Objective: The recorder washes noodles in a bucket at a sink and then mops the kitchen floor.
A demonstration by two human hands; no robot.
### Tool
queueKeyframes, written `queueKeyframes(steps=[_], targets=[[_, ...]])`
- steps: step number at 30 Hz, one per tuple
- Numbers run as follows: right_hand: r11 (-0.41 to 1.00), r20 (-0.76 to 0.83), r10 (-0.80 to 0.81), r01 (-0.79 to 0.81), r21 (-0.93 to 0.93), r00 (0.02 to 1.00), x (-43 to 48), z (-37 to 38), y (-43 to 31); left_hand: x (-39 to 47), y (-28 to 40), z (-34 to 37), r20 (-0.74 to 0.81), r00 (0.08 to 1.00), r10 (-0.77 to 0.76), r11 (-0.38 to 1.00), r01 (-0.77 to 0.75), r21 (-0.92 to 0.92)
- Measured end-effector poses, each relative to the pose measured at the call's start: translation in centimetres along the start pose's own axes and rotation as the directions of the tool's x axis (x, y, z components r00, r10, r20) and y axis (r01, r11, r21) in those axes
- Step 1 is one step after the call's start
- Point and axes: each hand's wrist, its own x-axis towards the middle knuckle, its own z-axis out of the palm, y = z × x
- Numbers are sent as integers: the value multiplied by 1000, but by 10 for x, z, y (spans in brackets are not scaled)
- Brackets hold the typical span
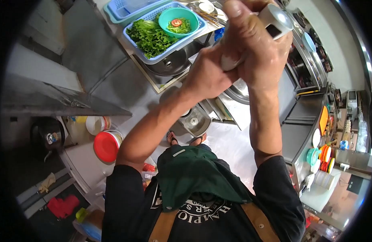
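Both bare hands are raised close to the camera at the upper right, pressed together and overlapping, with wet-looking skin. My left hand (211, 71) is curled against the underside of my right hand (260, 57). A pale, rounded thing (231, 62) shows between them; whether it is a held object or part of a finger cannot be told. At the back of the right hand is a smooth white object (278, 19) with a dark opening. Beyond the left hand, a light blue basket (161, 57) contains leafy lettuce (149, 40) and a turquoise bowl (163, 18) with cut greens and a tomato slice.
The basket rests over a round steel sink basin (180, 62). Below the forearms stands a smaller steel basin (201, 124) near my feet. A red-lidded bucket (105, 146) is at the left. Stacked plates (324, 180) and an orange board (323, 120) line the right-hand counter.
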Motion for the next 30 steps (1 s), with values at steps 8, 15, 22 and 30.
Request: queueKeyframes(steps=[8,15,22,30], targets=[[988,58,8,1,-157,998,-27,0,37,-40,-94,21,-128,988,83,996,-86,-20],[993,53,117,-117,3,992,-100,25,120,-117,-233,30,-14,1000,-21,801,9,-598],[956,113,291,-285,-64,950,-147,28,152,-194,-272,43,25,953,-301,587,205,-783],[938,59,346,-346,-13,936,-151,16,129,-172,-205,43,-73,962,-262,941,272,201]])
